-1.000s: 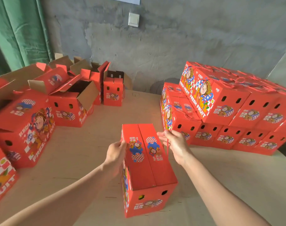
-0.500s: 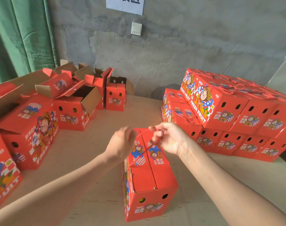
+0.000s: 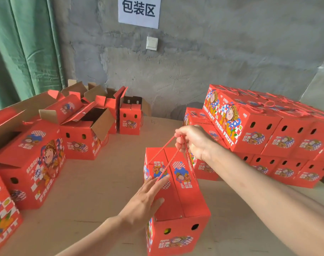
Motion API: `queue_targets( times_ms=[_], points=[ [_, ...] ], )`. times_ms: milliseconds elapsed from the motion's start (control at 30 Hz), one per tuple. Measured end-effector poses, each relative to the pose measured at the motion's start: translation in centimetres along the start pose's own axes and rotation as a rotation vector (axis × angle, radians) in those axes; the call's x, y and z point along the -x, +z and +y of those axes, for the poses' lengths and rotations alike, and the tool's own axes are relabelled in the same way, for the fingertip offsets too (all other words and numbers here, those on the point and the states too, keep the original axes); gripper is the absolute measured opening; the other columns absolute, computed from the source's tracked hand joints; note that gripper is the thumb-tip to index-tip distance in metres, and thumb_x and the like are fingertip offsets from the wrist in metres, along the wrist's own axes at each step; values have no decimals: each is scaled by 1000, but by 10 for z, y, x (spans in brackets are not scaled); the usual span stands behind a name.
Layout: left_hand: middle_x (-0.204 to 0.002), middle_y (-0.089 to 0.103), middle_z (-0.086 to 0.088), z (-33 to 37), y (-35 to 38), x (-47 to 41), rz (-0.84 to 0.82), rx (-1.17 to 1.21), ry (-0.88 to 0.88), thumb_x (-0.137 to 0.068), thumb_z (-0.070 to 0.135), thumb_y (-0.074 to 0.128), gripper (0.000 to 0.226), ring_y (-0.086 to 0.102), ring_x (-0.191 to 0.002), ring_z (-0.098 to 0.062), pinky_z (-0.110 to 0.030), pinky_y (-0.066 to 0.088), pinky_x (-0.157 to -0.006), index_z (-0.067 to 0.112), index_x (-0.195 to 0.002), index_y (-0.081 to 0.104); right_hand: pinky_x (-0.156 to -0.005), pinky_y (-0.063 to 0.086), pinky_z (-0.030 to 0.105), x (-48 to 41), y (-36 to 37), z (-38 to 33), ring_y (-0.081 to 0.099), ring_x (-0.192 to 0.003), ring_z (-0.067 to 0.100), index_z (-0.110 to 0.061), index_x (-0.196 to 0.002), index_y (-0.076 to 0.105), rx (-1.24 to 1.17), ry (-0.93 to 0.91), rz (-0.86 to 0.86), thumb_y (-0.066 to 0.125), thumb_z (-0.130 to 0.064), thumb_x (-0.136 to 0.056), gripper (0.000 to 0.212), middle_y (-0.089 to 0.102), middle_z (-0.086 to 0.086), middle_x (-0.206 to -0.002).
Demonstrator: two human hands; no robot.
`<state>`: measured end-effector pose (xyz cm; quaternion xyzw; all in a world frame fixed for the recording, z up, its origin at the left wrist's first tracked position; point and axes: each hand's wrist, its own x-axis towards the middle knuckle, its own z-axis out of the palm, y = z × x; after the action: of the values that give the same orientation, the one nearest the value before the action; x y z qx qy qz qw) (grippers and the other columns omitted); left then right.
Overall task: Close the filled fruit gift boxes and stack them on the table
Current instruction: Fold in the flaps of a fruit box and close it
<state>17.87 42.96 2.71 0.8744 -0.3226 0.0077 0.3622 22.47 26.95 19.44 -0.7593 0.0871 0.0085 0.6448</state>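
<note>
Two hands (image 3: 193, 140), one closed box (image 3: 177, 196)

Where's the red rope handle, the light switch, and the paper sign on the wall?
red rope handle (image 3: 164, 149), head view, on the taut left strand.
light switch (image 3: 152, 43), head view, middle of its plate.
paper sign (image 3: 139, 11), head view, among its characters.

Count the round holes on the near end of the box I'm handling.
2: the left hole and the right hole, side by side on the box's near end, above the printed picture. Its other sides are hidden and may have more.
</note>
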Motion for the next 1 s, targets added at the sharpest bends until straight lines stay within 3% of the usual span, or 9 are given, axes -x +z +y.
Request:
queue_targets(
  times_ms=[100,200,300,600,700,800,867,933,1000],
  points=[
    [-157,10,1,11,-10,-26,71,-54,37,-99,32,40,39,-4,-146,-11,-19,7,-115,35,-139,41,-51,31,24,-10,-12,-27,45,-35,13,-10,-58,46,36,-58,52,46,-1,-86,29,40,-3,-35],
    [-155,-15,8,31,-32,-54,-71,74,55,-80,62,51,75,-26,-136,-2,-29,1,-116,33,-146,29,-45,34,19,-22,-27,-64,41,-29,12,-10,-58,44,84,-122,101,45,1,-85,29,37,-4,-32],
    [-148,-25,16,54,-57,-91,-137,31,101,-70,60,70,99,-32,-130,0,-35,1,-116,34,-149,17,-46,37,19,-33,-48,-106,38,-26,12,-8,-60,47,127,-213,187,46,0,-86,27,36,-3,-30],
    [-156,-19,1,96,-49,-211,102,58,171,-72,38,79,91,-14,-145,-15,-38,9,-119,25,-147,28,-40,36,17,-81,-114,-160,38,-26,15,-8,-50,51,316,-448,514,57,-10,-78,29,38,-1,-28],
    [-156,-22,0,93,-35,-259,137,48,171,-74,33,78,90,-13,-145,-17,-38,12,-118,23,-147,27,-50,41,29,-110,-138,-159,43,-34,21,-9,-47,52,329,-484,579,58,-9,-75,28,50,11,-44],
    [-155,-24,-1,82,-26,-309,133,-21,181,-76,31,76,90,-15,-145,-17,-30,8,-118,22,-148,24,-54,40,31,-143,-160,-155,44,-40,24,-10,-45,52,331,-515,589,57,-8,-74,29,54,20,-58],
    [-154,-25,3,71,-20,-337,115,-71,184,-76,32,75,90,-13,-145,-12,-22,10,-115,25,-149,22,-50,38,25,-165,-173,-149,45,-39,21,-12,-43,52,347,-519,581,56,-8,-73,30,54,17,-51],
    [-154,-24,7,58,-14,-365,101,-87,160,-77,31,75,89,-5,-145,-10,-21,17,-113,29,-148,23,-45,33,22,-186,-188,-140,46,-35,17,-12,-43,54,373,-524,592,56,-9,-73,31,51,11,-40],
    [-156,-17,6,47,-7,-390,119,-66,107,-81,26,71,84,14,-145,-15,-22,28,-109,32,-148,21,-51,40,30,-207,-205,-126,56,-51,23,-6,-55,62,518,-534,625,55,-10,-79,25,61,16,-53]
  ],
)
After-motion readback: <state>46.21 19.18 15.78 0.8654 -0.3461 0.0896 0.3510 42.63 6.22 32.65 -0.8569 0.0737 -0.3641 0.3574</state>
